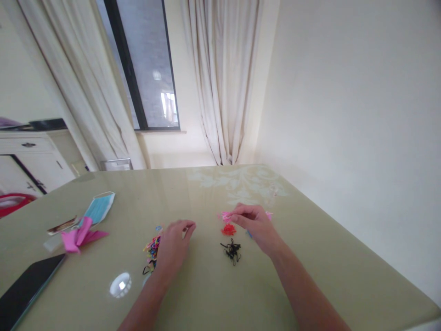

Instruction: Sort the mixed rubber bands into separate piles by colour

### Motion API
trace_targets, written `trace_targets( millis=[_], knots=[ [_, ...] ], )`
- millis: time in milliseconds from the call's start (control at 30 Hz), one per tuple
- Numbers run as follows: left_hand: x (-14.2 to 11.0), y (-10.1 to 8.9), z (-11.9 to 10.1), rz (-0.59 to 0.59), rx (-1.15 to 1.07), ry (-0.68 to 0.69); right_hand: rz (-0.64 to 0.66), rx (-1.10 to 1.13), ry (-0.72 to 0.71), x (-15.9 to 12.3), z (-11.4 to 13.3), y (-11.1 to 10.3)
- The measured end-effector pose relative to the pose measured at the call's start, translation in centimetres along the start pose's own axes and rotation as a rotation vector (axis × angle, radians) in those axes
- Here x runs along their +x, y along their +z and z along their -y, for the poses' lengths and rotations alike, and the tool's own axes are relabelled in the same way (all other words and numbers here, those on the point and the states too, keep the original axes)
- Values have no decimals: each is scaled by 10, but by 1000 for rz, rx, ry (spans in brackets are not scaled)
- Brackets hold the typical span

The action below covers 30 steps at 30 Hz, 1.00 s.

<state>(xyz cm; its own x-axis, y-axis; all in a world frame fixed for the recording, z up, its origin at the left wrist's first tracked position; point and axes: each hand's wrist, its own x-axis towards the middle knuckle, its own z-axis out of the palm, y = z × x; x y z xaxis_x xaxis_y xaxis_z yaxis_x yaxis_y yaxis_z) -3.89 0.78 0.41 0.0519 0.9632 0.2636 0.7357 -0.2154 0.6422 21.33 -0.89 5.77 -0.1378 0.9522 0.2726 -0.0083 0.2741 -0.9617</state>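
My left hand [175, 243] is beside a pile of mixed-colour small rubber bands [151, 250] and partly covers it. Its thumb and forefinger are pinched together; anything between them is too small to see. Over a small pile of pink rubber bands [226, 216], my right hand [253, 223] has its fingertips pinched, and what they hold cannot be made out. Just in front of that pile lies a heap of red bands [228, 230], with black bands [232, 251] nearer me. Some blue bands [249, 234] show at the edge of my right hand, which hides the rest.
On the left of the glossy table [200, 294] lie a blue face mask [99, 208], a pink folded paper piece [81, 236] and a dark flat device [29, 285]. A wall borders the table's right side; curtains [225, 82] hang behind it.
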Motion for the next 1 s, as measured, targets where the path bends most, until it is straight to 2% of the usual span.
trace_targets(
  millis=[100,167,367,433,533,700,833,1000],
  knots=[
    [-4,-5,12,12,439,-30,-39,33,-54,-4,13,-6],
    [-5,-6,16,65,551,-54,-39,50,-63,-4,14,-7],
    [0,-7,17,155,520,-25,-31,-83,-24,7,-12,-8],
    [1,-6,19,154,501,-22,-64,-264,-21,13,-27,-9],
    [3,-7,23,147,474,-14,-134,-698,-25,22,-49,-8],
    [6,-19,26,129,476,-96,-49,-1028,-8,30,-72,-3],
    [5,-24,26,195,486,-181,-34,-1134,-37,31,-76,-3],
    [4,-21,25,169,512,-138,-122,-1057,-100,27,-73,-5]
  ],
)
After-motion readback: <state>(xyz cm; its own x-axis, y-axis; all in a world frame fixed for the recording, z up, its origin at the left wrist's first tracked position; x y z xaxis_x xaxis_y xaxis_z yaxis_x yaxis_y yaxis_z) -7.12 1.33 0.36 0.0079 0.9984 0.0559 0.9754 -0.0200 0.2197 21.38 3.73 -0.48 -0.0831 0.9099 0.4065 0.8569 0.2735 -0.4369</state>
